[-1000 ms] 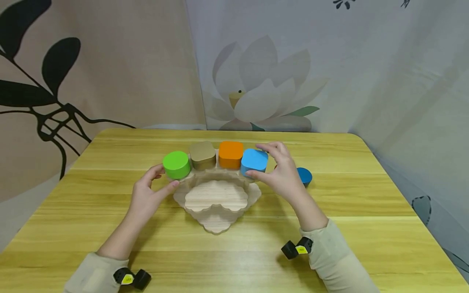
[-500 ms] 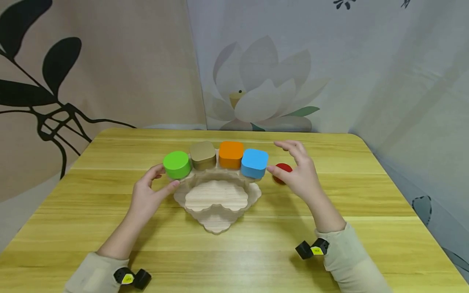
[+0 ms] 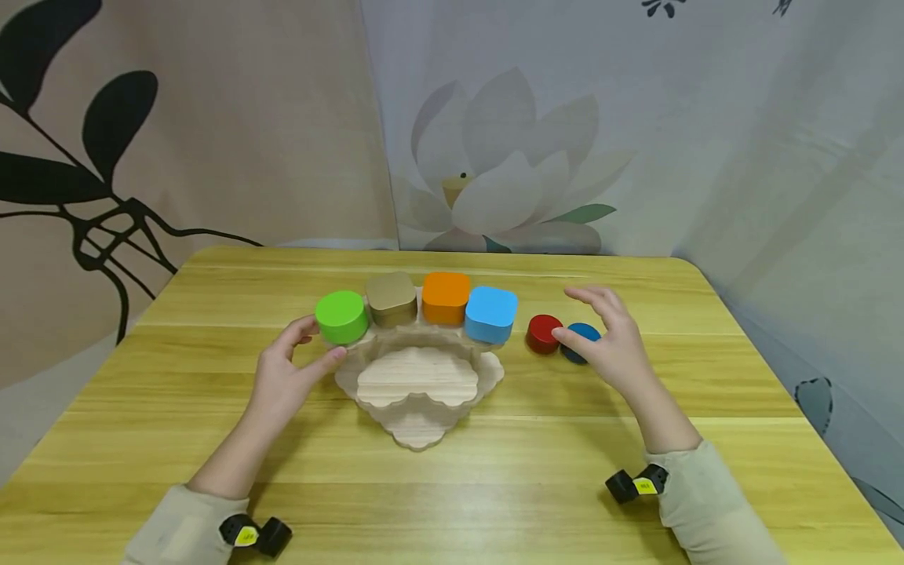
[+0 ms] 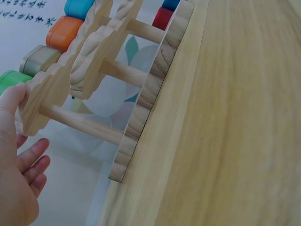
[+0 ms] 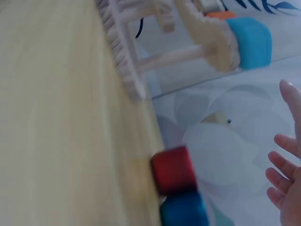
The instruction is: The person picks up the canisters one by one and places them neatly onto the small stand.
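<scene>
My R hand (image 3: 617, 345) empty, thumb & fingers apart; red block (image 3: 544, 334) just L of thumb tip, dk-blue block (image 3: 583, 329) beside it, partly behind thumb, stand (image 3: 417, 433) farther L w/ light-blue block (image 3: 490, 314) on its nearest end. My L hand (image 3: 286, 373) pinches stand's upper tier (image 4: 51, 96) at green block's (image 3: 342, 318) end; light pressure prob. best, so nothing tips. For R, I'd come down straight, thumb opp. fingers, w/o knocking the nbr.
</scene>
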Demonstrator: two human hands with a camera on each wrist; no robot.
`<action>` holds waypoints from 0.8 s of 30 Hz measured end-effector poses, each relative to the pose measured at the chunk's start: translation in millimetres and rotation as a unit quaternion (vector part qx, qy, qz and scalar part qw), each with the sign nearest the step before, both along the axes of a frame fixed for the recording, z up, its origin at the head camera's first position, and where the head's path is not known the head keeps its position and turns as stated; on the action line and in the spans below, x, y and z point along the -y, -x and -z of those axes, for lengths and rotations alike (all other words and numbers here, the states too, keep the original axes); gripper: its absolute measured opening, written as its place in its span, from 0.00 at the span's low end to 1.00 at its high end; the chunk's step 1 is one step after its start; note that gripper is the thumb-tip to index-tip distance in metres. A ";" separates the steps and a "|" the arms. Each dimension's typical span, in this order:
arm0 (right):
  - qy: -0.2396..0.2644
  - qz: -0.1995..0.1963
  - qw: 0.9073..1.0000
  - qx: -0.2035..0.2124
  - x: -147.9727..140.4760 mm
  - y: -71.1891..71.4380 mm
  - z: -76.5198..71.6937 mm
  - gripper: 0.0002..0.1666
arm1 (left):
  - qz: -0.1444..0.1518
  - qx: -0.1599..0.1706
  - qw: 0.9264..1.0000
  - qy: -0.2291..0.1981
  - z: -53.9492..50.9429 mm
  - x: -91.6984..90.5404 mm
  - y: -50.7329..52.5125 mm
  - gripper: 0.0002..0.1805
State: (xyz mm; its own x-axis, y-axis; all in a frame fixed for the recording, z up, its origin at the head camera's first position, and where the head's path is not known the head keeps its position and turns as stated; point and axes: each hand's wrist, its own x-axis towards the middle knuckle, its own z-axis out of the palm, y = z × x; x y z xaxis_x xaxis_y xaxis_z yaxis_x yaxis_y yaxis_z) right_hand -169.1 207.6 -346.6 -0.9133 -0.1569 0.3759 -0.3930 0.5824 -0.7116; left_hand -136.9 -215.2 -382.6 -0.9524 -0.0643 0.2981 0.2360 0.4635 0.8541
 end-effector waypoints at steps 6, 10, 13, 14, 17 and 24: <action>-0.017 0.006 1.000 0.025 -19.2 1.5 14.9 0.34 | 0.002 -0.004 1.000 -0.003 -0.8 -0.2 -0.1 0.31; -0.020 0.008 0.999 0.042 -30.0 3.0 22.3 0.35 | 0.002 -0.006 1.000 -0.003 -1.6 -0.7 -0.4 0.30; -0.032 0.009 0.998 0.049 -35.3 5.4 26.6 0.37 | 0.003 -0.008 1.000 -0.003 -1.9 -0.7 -0.6 0.30; -0.037 0.009 0.998 0.052 -36.6 6.3 28.1 0.37 | 0.004 -0.009 1.000 -0.003 -1.9 -0.6 -0.5 0.30; -0.045 0.006 0.997 0.061 -40.0 8.9 31.6 0.38 | 0.005 -0.010 1.000 -0.002 -1.8 -0.5 -0.4 0.30; -0.044 0.006 0.995 0.086 -47.6 13.9 41.1 0.40 | 0.006 -0.010 1.000 0.000 -1.8 -0.8 -0.7 0.30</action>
State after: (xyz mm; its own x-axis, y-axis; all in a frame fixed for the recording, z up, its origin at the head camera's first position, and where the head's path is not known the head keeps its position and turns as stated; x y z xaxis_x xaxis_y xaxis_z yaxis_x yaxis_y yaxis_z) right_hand -183.0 255.1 -387.7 -0.9651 -0.1708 0.1985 -0.2618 0.6489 -0.7144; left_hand -136.2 -214.4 -380.7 -0.9469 -0.0536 0.3171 0.2585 0.4599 0.8495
